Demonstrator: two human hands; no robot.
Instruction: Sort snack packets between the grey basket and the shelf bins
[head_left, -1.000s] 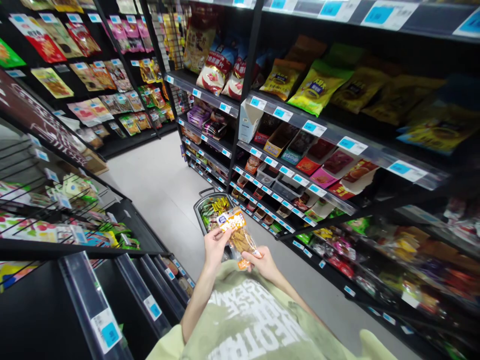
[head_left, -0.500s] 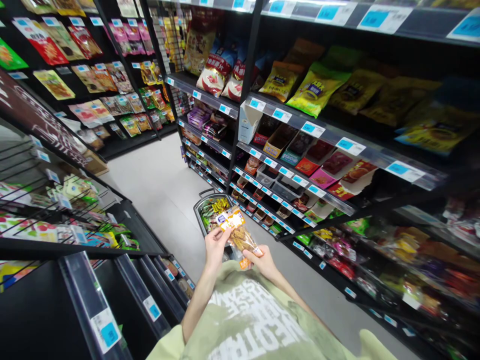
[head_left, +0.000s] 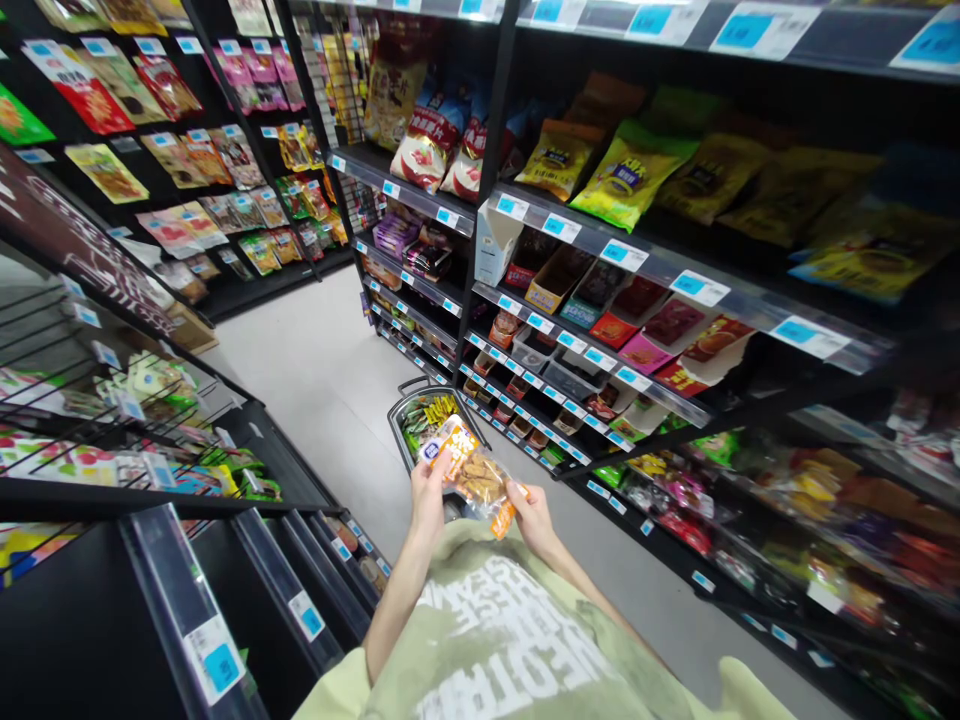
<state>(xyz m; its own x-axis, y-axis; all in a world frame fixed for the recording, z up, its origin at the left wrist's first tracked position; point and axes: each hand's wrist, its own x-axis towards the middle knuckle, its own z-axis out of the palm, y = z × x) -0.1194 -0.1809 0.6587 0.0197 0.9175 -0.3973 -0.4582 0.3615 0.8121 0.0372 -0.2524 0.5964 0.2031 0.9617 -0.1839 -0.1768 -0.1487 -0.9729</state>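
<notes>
Between both hands I hold a clear snack bag (head_left: pixel 481 476) with an orange and white printed top and brown pieces showing inside. My left hand (head_left: pixel 429 498) is closed on its upper left part, thumb on the front. My right hand (head_left: pixel 531 512) pinches its lower right edge. The bag is tilted in front of my light green shirt. Just beyond it, a dark shopping basket (head_left: pixel 396 432) holds several green and yellow packets; the bag hides part of them.
Tall black shelves (head_left: pixel 645 262) with price tags and packaged snacks line the right side. Another rack (head_left: pixel 285 470) stands close on the left. Hanging snack bags (head_left: pixel 90 90) cover the far left wall. A grey floor (head_left: pixel 315 360) runs between them.
The snack bag has turned, its printed top tipping left and down. My right hand has shifted slightly right along its edge, and more of the brown pieces shows.
</notes>
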